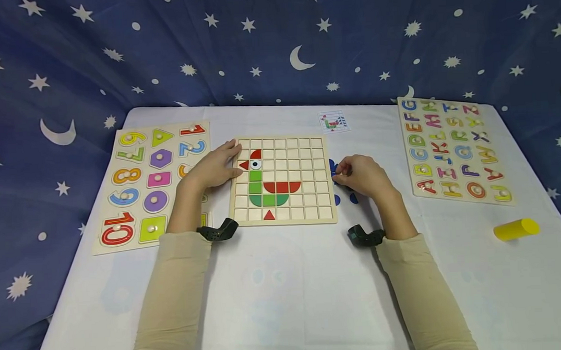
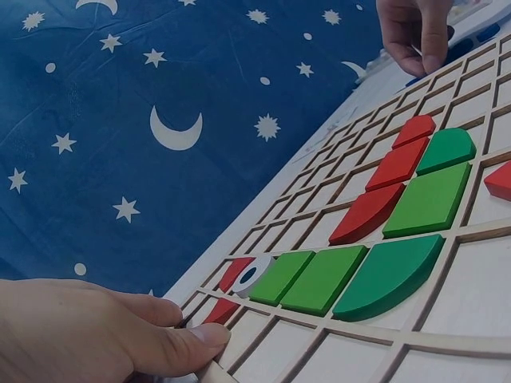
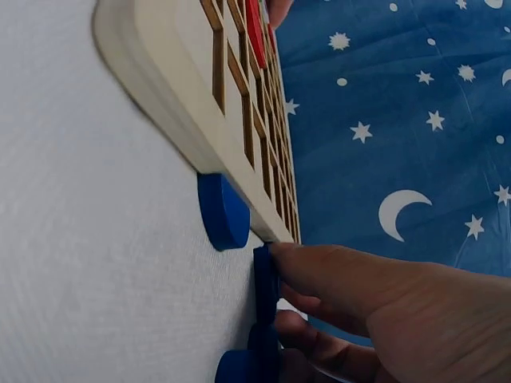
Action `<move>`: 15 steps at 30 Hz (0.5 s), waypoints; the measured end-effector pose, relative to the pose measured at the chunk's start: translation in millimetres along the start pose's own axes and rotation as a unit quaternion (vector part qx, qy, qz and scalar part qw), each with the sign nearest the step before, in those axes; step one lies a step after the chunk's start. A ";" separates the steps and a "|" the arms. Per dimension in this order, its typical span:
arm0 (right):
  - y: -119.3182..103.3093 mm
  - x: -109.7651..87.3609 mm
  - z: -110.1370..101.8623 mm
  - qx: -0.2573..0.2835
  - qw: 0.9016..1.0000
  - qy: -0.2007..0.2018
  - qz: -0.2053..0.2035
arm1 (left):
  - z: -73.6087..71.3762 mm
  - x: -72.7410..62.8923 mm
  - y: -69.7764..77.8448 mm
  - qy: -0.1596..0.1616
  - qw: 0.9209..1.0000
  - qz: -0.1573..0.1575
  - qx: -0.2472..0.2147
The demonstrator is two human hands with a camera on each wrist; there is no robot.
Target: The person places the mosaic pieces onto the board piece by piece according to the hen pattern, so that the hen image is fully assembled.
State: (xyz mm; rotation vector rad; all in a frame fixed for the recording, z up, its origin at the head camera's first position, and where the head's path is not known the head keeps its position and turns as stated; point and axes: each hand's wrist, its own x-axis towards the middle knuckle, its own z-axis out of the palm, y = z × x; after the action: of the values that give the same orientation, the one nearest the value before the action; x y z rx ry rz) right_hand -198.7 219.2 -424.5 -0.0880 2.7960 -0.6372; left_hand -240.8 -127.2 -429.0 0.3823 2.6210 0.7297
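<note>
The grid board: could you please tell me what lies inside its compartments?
Inside the grid board sit red pieces, green pieces and a round eye piece. Whatever lies beneath them is covered, and the left hand hides part of the board's edge.

left hand touches gridded board; right hand seemingly pinches blue piece.

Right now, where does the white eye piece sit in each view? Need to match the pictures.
Head: white eye piece slightly left of picture centre, just right of the left-pointing red triangle.
Left wrist: lower middle, up and right of the left hand.
Right wrist: not visible.
Shared landmark: the grid board, central in head, lower right in left wrist, upper middle in right wrist.
</note>
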 end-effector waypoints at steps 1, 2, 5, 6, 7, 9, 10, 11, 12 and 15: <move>-0.8 -0.2 -0.5 -0.002 1.000 0.000 0.000 | 0.0 -0.1 0.3 0.000 1.000 0.000 0.000; -1.0 0.0 -0.8 -0.004 1.000 0.000 0.000 | 0.0 -0.2 0.4 -0.001 1.000 -0.001 -0.001; -1.1 -1.2 -3.6 -0.003 1.000 0.001 -0.002 | 0.2 0.3 0.3 -0.002 1.000 -0.001 0.000; -1.0 -1.6 -4.7 0.000 1.000 0.003 0.002 | 0.2 0.7 0.3 -0.002 1.000 0.000 0.000; -0.6 -2.0 -5.8 0.002 1.000 0.004 0.006 | 0.2 0.9 0.2 -0.002 1.000 0.000 0.000; -0.3 -2.8 -7.8 0.011 1.000 0.011 0.016 | -0.1 1.3 0.1 -0.003 1.000 0.001 0.002; -0.3 -2.9 -8.4 0.014 1.000 0.016 0.019 | -0.4 1.3 0.2 -0.004 1.000 0.001 0.002; -0.8 -3.0 -8.8 0.018 0.999 0.020 0.022 | -0.7 1.3 0.2 -0.005 1.000 0.002 0.002; -1.4 -3.1 -9.0 0.020 0.999 0.024 0.023 | -0.8 1.3 0.1 -0.006 1.000 0.003 0.003; -5.3 -2.8 -7.6 0.026 0.999 0.036 0.012 | -1.1 1.2 -0.3 -0.008 1.000 0.003 0.004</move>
State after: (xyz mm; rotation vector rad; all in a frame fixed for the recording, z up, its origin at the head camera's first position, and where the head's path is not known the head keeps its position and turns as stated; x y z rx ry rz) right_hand -198.1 217.9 -415.0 -0.0230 2.8419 -0.7195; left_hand -242.4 -127.5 -428.7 0.3979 2.6107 0.7156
